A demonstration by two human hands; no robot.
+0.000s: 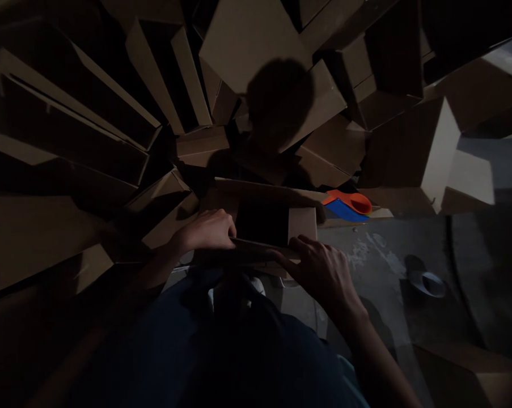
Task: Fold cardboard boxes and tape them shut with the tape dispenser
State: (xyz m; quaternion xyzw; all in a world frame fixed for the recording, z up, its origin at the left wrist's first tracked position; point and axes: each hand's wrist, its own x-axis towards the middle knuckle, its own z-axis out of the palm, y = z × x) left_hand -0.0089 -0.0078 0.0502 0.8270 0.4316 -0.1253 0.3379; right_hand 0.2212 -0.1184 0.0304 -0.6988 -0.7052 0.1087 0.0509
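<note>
- Cardboard box sits directly in front of my body, open on top, its dark inside showing between my hands.
- My left hand is clenched on the box's near left edge, with my fingers curled over the cardboard.
- My right hand is grasping the near right edge, with my fingers pressed down just below a pale flap.
- An orange-and-blue plastic object lies just beyond the box's far right corner.
- Stacked cardboard boxes crowd the far side and my left, with my head's shadow across them.
- To my right is a scuffed concrete floor, with a shiny round object on it, well apart from my hands.
</note>
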